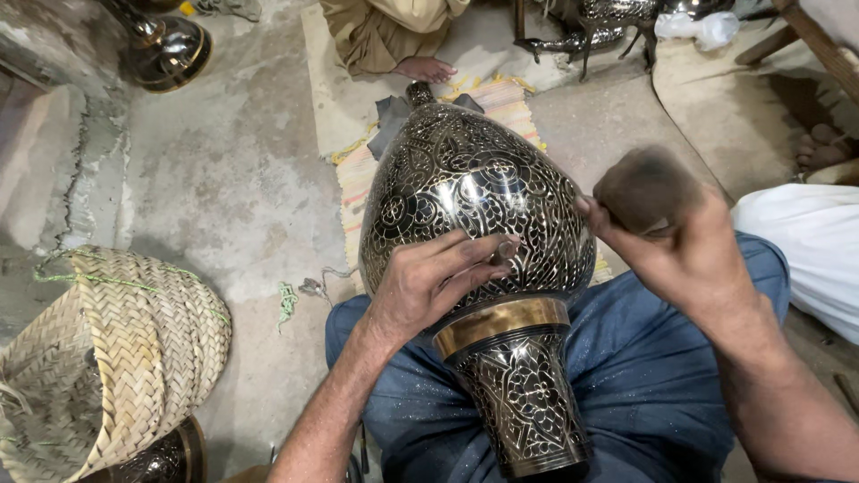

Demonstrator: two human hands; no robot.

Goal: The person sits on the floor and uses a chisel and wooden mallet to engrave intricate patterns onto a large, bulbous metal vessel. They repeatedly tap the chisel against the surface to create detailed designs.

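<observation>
A large engraved metal vase point(474, 206) lies across the person's lap, its brass-banded neck toward the camera and its far end over a striped mat point(358, 174) on the concrete floor point(224, 179). The left hand point(429, 282) rests on the vase's belly, fingers closed around a small chisel point(506, 252). The right hand point(680, 255) grips a dark mallet point(644, 188), held just beside the vase's right edge. A woven basket point(125, 349) stands well apart at left, with bare floor between.

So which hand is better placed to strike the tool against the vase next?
Probably the right hand: it grips the mallet, raised beside the vase. The left hand rests on the vase, pinching a small tool against it.
</observation>
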